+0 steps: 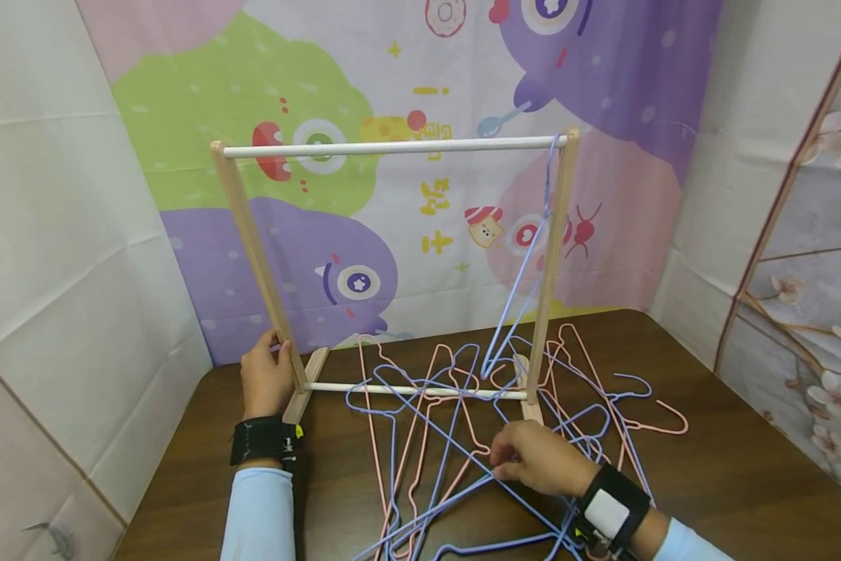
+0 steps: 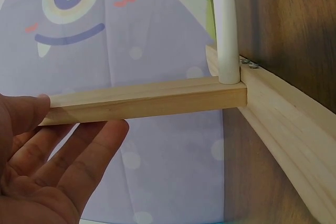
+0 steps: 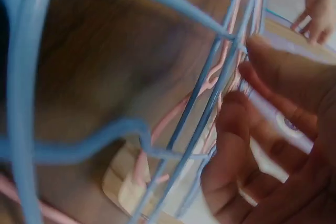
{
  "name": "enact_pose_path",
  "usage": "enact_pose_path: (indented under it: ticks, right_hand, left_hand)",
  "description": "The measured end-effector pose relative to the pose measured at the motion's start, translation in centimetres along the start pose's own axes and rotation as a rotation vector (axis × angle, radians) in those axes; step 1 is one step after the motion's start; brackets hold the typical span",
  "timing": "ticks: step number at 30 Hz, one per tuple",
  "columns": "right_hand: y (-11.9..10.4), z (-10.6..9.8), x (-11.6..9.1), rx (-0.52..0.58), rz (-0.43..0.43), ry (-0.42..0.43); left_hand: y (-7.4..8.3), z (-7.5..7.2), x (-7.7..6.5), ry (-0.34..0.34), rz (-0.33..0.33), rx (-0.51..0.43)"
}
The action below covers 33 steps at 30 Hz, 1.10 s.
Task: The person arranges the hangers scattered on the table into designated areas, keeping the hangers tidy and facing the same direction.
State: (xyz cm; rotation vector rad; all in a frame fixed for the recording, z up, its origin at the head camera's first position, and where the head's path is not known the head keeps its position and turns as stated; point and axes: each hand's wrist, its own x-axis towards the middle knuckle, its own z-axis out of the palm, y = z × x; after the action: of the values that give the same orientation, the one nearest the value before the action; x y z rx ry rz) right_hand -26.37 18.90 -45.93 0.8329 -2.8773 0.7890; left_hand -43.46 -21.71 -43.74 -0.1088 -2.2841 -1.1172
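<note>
My left hand grips the left wooden post of a rack low down, thumb on one side and fingers on the other. Over the heap of blue and pink wire hangers reaches my right hand, fingers loosely bent. In the right wrist view its thumb tip is right at the wire of a blue hanger, and the fingers are spread apart from the thumb. One blue hanger hangs by its hook from the rack's white top rod, close against the right post.
The rack's lower white rod runs behind the heap, and its wooden feet stand on the brown table. More tangled hangers lie right of the rack. A printed cloth hangs close behind.
</note>
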Motion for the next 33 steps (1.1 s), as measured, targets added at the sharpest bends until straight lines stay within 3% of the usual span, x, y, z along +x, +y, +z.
enact_pose_path:
  ticks: [7,14,24,33]
  right_hand:
    - [-0.9,0.8,0.3,-0.363,-0.277,0.004]
    - [-0.9,1.7,0.4,-0.539,-0.34,0.082]
    - [-1.2,1.6,0.5,-0.638,-0.382,0.096]
    - [-1.4,0.9,1.0,-0.573,-0.417,0.182]
  left_hand:
    - [-0.1,0.2,0.0,-0.004,-0.015,-0.001]
    - [-0.2,0.3,0.1,-0.001,-0.024,0.004]
    - [-0.4,0.2,0.1,-0.011,-0.04,-0.004]
    - [-0.2,0.1,0.0,0.005,-0.025,0.003]
